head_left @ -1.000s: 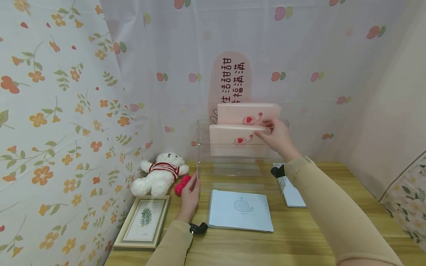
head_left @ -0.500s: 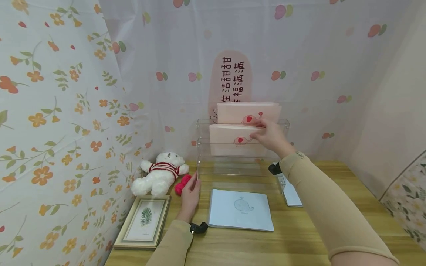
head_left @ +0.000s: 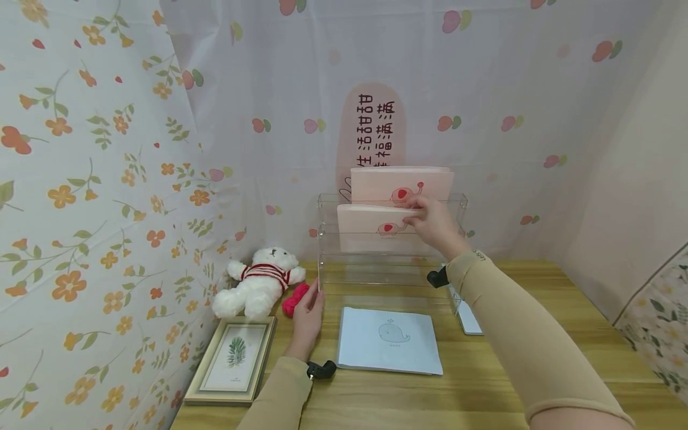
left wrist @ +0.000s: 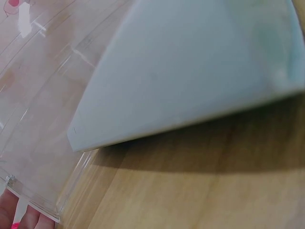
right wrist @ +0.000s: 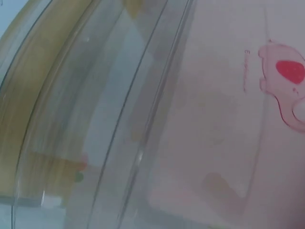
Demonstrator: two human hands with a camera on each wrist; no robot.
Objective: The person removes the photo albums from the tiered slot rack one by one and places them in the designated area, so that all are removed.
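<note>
A clear acrylic rack (head_left: pixel 387 276) with several tiers stands at the back of the table. Two pink notebooks with elephant drawings sit in it: the rear notebook (head_left: pixel 371 184) higher, the front notebook (head_left: pixel 357 230) lower. My right hand (head_left: pixel 434 224) pinches the front notebook's top edge near its right end. That notebook's cover fills the right side of the right wrist view, behind clear panels. My left hand (head_left: pixel 307 316) holds the rack's left side panel low down; its fingers (left wrist: pixel 28 217) show at the panel's edge in the left wrist view.
A light-blue notebook (head_left: pixel 371 343) with a whale drawing lies before the rack. Another pale notebook (head_left: pixel 472 319) lies to the right, partly behind my right forearm. On the left are a white teddy bear (head_left: pixel 258 292), a red soft-looking item (head_left: pixel 295 295) and a framed leaf print (head_left: pixel 231 358).
My right hand has shifted left along the front pink notebook's top edge. That notebook sits slightly lower than before. My left hand has stayed at the rack's side.
</note>
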